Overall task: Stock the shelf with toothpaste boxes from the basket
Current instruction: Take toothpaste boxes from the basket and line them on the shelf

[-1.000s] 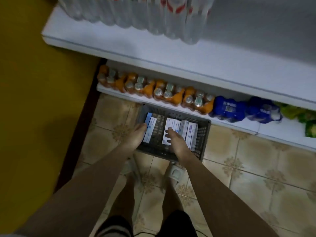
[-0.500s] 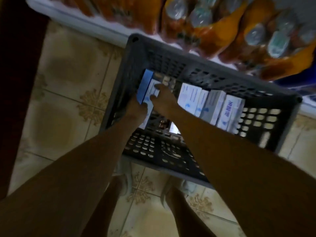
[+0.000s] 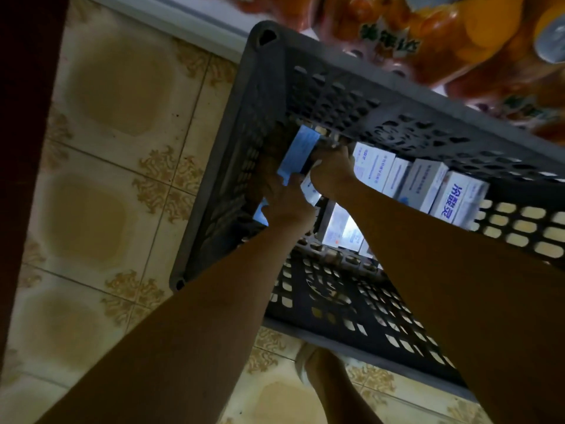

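A dark grey perforated plastic basket (image 3: 266, 96) stands on the tiled floor below the shelf. Inside it, several white and blue toothpaste boxes (image 3: 422, 185) stand in a row along the far wall. Both hands reach into the basket's left end. My left hand (image 3: 284, 200) grips a light-blue toothpaste box (image 3: 298, 154) that leans against the left wall. My right hand (image 3: 331, 171) curls its fingers round the white box (image 3: 310, 191) right beside it. More boxes (image 3: 342, 228) lie on the basket floor under my right forearm.
Orange drink bottle packs (image 3: 458, 47) fill the low shelf just beyond the basket. The white shelf edge (image 3: 189, 22) runs along the top left. Patterned beige floor tiles (image 3: 107, 185) lie to the left. A dark panel (image 3: 21, 148) borders the far left. My foot (image 3: 308, 362) is below the basket.
The view has dropped closer to the basket. Both hands have closed on the boxes at the left end, and the light-blue box is tipped up in my left hand.
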Demonstrator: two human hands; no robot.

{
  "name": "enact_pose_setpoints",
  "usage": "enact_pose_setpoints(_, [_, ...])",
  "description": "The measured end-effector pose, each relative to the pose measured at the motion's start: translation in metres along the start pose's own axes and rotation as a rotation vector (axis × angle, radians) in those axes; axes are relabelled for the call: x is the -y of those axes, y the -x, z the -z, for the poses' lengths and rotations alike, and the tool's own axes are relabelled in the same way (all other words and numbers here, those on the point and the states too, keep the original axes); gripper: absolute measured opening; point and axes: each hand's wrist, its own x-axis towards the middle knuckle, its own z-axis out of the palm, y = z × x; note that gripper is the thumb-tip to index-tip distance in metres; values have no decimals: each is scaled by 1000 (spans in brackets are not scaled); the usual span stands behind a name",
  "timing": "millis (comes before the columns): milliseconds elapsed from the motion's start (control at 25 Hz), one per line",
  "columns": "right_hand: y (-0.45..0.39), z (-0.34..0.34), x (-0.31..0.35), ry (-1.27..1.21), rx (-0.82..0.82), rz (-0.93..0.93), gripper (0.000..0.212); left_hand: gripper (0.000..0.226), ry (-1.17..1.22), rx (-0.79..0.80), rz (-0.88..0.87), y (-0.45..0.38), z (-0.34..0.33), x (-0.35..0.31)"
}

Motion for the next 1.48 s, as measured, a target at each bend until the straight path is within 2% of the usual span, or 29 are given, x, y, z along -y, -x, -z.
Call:
enact_pose_setpoints(80, [0,-5,-5,12,30,32,52,67,92,-192,18,-2,-10,8])
enact_pose_setpoints(160, [-2,-13,-10,-58,4,41,67,75,117,-269,-15,-14,-14,22])
enact_pose_setpoints(240, [-6,-21,-15,-79,-21,39,70,73,132,-228,-78,-25,-14,32])
enact_pose_setpoints(440, [-26,-18,-14,-117,-107,-9,48,54,317,-43,-104,-34,2,48])
enact_pose_setpoints(520, [-25,-18,-12,-227,-97,39,38,54,406,24,-88,-32,9,54])
enact_pose_setpoints(600, [-15,-19,-12,-496,-107,16,23,58,483,80,-66,-29,12,56])
enact_pose_setpoints(640, [-9,-22,-12,-661,-129,-12,26,60,517,105,-54,-27,12,54])
enact_pose_setpoints(720, [3,-32,-17,-908,-197,-75,48,66,609,131,-66,-24,10,51])
enact_pose_setpoints(840, [17,-49,-21,-984,-164,-156,62,65,787,157,-22,-21,9,49])
enact_pose_setpoints(960, [15,-53,-18,-1067,-187,-172,62,57,847,213,-5,-21,14,55])
enact_pose_setpoints(1040, [15,-51,-13,-1095,-232,-186,54,54,859,204,-30,-19,14,54])
enact_pose_setpoints(1200, [22,-39,-10,-1092,-321,-174,21,47,953,165,-61,-11,14,49])
enact_pose_setpoints(1280, [27,-28,-16,-1169,-230,-183,24,45,1033,185,20,-7,20,47])
enact_pose_setpoints(1360, [36,-18,-23,-1284,-49,-191,30,45,1099,188,76,-2,31,43])
enact_pose_setpoints(1480, [59,-5,-27,-1321,95,-156,36,60,1145,196,42,13,45,35])
